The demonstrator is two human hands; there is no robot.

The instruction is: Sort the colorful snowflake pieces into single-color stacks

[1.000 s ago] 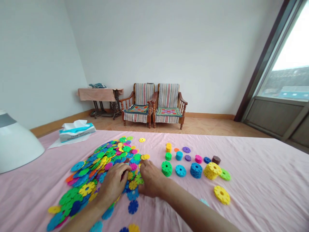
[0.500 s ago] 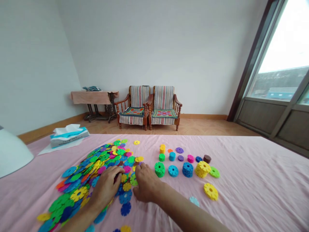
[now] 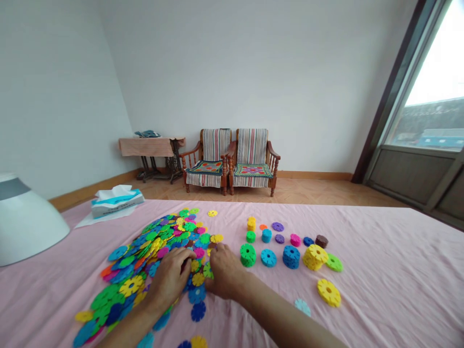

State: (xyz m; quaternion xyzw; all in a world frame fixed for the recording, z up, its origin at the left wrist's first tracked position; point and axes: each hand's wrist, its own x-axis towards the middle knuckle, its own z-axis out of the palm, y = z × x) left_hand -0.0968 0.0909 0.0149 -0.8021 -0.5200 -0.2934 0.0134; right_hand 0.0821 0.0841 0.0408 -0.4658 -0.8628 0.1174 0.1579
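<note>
A large heap of colourful notched plastic discs (image 3: pixel 125 261) covers the left part of the pink cloth. My left hand (image 3: pixel 172 275) rests over the heap's right side, its fingers curled in towards the thumb; whatever they grip is hidden. Close by on the right, my right hand (image 3: pixel 227 273) bends its fingers down onto the heap's edge beside a green disc (image 3: pixel 208 269). Its fingertips are out of sight. To the right stand sorted stacks: a green stack (image 3: pixel 248 255), a blue stack (image 3: pixel 291 256) and a yellow stack (image 3: pixel 315 257), with smaller stacks behind them.
A tissue box (image 3: pixel 116 202) sits at the back left, near a white rounded object (image 3: pixel 31 227). A yellow disc (image 3: pixel 329 293) and a pale blue disc (image 3: pixel 302 307) lie right of my forearm. Beyond the cloth (image 3: pixel 391 270) are two wooden chairs (image 3: pixel 252 150).
The whole view has shifted, so everything appears farther right and more of the white object shows. Both hands stay at the heap's right edge with nearly the same curled pose.
</note>
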